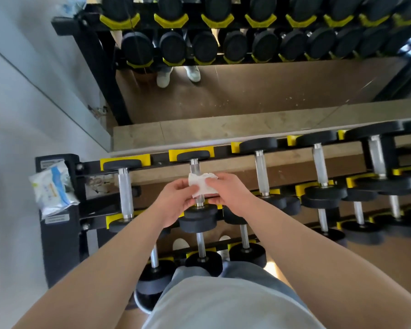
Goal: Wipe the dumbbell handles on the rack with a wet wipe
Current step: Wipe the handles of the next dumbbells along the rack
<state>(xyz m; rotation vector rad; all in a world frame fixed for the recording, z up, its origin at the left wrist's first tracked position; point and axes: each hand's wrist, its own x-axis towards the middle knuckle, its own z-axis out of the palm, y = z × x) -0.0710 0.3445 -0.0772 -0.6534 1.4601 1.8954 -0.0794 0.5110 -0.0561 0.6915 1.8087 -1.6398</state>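
— Where's the wipe point(203, 185)?
— Round the second handle point(194, 167) from the rack's point(157, 159) left end. My left hand point(173, 200) and right hand point(233, 193) pinch it.
— Room?
— Mirror point(247, 96) behind the rack, wall point(14, 115) at its left end

a mirror point(247, 96) (white shoes point(192, 72) reflected in it) rises behind a tan ledge point(199, 136), beside a grey wall point(22, 91).

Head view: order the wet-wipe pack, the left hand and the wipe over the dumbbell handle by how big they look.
1. Wet-wipe pack and left hand: they look about alike, so not ranked against each other.
2. Wipe: clearly smallest, though fingers cover part of it.
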